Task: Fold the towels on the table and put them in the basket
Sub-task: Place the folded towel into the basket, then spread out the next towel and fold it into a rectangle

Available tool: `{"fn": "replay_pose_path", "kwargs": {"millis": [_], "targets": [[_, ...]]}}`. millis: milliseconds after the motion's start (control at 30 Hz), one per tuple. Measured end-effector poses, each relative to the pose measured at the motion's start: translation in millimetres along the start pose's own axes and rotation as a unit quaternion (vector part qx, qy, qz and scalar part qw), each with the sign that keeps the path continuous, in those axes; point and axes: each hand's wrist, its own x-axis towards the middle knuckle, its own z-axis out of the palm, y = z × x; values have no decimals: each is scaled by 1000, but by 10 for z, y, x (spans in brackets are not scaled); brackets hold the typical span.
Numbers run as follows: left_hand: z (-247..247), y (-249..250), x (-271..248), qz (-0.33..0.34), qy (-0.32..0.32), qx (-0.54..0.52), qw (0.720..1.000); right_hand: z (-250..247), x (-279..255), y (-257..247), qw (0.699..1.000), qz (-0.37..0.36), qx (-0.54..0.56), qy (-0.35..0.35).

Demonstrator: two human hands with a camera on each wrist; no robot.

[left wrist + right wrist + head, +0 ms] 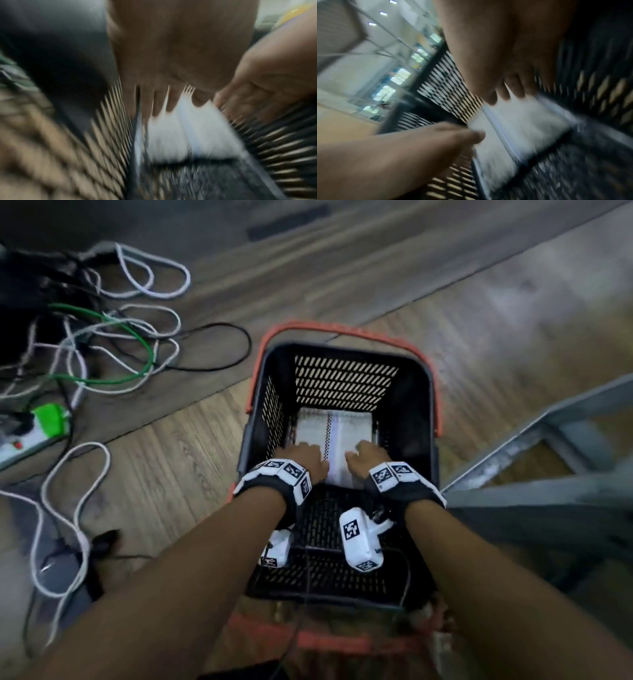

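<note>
A folded white towel [342,429] with a thin checked stripe is inside the black mesh basket [430,405], which stands on the floor and has orange handles. Both my hands reach down into the basket. My left hand [301,460] grips the towel's left side and my right hand [366,457] grips its right side. In the left wrist view my left hand [163,102] lies over the towel [171,135], with the right hand [257,83] at its edge. The right wrist view shows my right hand [505,93] on top of the towel [522,121]. Both wrist views are blurred.
A tangle of white, green and black cables [120,354] and a power strip [41,426] lie on the wooden floor to the left. A grey metal frame [548,457] stands close to the basket's right side.
</note>
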Motion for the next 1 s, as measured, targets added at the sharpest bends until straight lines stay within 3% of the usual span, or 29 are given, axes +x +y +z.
{"fn": "replay_pose_path", "kwargs": {"millis": [100,300,433,667,867,1000], "targets": [[-411,31,-551,26,1,64,998,-423,-596,-145,998,-40,-40,-13],[-1220,92,-1851,79,170,92,978,-1308,-2183,-288,990,-90,-62,90],[-1693,403,-2828,137,282,117,942,-1791,-3403,-84,980,-86,-86,154],[-2163,1295,-4410,215,394,163,879,-2480,-5426,660,962,-35,-63,264],[-2218,2065,-5161,306,433,174,830,-2626,-6584,1320,931,25,-5,365],[-2070,2518,-5288,363,447,206,792,-2503,-6930,1652,929,53,3,367]]}}
